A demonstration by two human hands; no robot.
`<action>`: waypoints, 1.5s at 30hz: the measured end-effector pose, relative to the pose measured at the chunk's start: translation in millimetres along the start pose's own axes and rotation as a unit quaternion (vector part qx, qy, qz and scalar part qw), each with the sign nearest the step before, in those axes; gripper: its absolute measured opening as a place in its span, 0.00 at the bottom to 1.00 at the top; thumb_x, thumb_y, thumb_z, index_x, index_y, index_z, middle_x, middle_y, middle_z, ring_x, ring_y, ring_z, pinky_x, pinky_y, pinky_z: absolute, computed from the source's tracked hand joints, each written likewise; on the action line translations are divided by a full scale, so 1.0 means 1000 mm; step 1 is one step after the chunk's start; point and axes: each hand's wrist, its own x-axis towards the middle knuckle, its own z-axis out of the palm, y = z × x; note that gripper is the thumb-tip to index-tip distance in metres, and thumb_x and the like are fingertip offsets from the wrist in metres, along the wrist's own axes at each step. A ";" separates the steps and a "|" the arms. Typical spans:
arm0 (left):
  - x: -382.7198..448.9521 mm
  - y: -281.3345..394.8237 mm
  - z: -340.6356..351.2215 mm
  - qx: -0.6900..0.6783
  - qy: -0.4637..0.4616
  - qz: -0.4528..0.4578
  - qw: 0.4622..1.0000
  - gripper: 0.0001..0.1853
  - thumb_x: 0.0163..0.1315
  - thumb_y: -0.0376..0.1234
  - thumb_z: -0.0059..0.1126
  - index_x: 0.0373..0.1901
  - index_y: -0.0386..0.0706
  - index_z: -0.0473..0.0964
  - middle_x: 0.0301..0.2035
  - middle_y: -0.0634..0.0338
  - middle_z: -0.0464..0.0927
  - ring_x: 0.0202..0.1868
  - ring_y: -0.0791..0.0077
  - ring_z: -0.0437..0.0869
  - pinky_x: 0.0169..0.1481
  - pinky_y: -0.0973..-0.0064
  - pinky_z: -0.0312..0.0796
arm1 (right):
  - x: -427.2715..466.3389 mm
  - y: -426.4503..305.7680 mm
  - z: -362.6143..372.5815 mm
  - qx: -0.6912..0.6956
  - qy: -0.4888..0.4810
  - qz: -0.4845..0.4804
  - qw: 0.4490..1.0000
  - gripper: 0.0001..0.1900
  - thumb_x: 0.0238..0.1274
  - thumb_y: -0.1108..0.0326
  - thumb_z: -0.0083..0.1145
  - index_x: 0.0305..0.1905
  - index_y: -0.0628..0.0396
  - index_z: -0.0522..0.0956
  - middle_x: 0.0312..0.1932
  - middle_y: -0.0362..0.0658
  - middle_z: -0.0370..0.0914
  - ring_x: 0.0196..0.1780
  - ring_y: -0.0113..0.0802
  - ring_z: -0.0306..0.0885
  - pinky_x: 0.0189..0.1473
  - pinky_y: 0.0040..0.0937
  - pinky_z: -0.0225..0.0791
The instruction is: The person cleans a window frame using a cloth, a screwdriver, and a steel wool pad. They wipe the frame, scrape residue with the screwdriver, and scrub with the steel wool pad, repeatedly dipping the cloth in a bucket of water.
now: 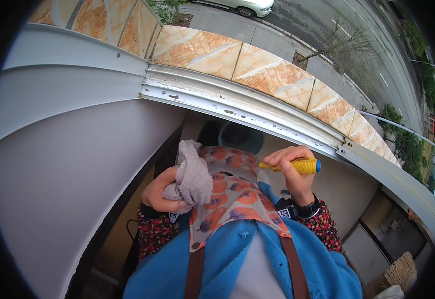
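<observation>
My left hand (162,191) grips a crumpled grey terry cloth (194,175), in front of the patterned apron. In my right hand (295,168) is a screwdriver (304,166) with a yellow handle and a blue end cap; its thin shaft points left towards the apron (236,187). The cloth and the screwdriver are apart. Beyond both hands runs a white metal window track (232,108) with chipped, dirty patches along its inner rail. Neither hand touches the track.
Past the track lies a marble-patterned tiled ledge (270,71), with a street and a parked white car (245,5) far below. A round bluish basin (241,136) stands under the sill. A pale wall panel (83,157) fills the left side. A straw broom head (402,269) is at lower right.
</observation>
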 end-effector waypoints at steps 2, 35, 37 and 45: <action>0.017 0.004 0.005 0.020 -0.067 -0.058 0.996 0.30 0.51 0.30 0.63 0.58 0.31 0.72 0.49 0.52 0.81 0.50 0.68 0.82 0.56 0.72 0.72 | -0.013 -0.007 -0.008 -0.028 0.021 0.036 0.999 0.10 0.64 0.77 0.62 0.48 0.62 0.78 0.30 0.42 0.81 0.34 0.26 0.81 0.39 0.27 0.76; 0.261 -0.239 0.246 -0.100 -0.125 -0.328 0.931 0.44 0.61 0.31 0.60 0.78 0.39 0.50 0.60 0.51 0.72 0.59 0.68 0.74 0.63 0.72 0.68 | -0.107 -0.013 -0.228 -0.522 0.475 0.038 0.707 0.16 0.60 0.69 0.64 0.52 0.58 0.77 0.40 0.49 0.83 0.42 0.42 0.83 0.44 0.34 0.75; 0.259 -0.241 0.244 -0.137 -0.133 -0.341 0.920 0.43 0.61 0.30 0.59 0.78 0.39 0.50 0.60 0.52 0.72 0.59 0.69 0.74 0.63 0.71 0.68 | -0.110 -0.020 -0.224 -0.604 0.446 0.052 0.659 0.15 0.59 0.66 0.65 0.49 0.57 0.77 0.37 0.50 0.82 0.40 0.48 0.83 0.42 0.36 0.75; 0.254 -0.247 0.247 -0.193 -0.116 -0.353 0.908 0.42 0.63 0.29 0.56 0.78 0.41 0.50 0.64 0.55 0.70 0.63 0.71 0.72 0.68 0.73 0.64 | -0.144 -0.084 -0.178 -0.656 0.455 -0.071 0.598 0.07 0.54 0.74 0.69 0.37 0.57 0.80 0.35 0.45 0.83 0.38 0.37 0.83 0.39 0.31 0.74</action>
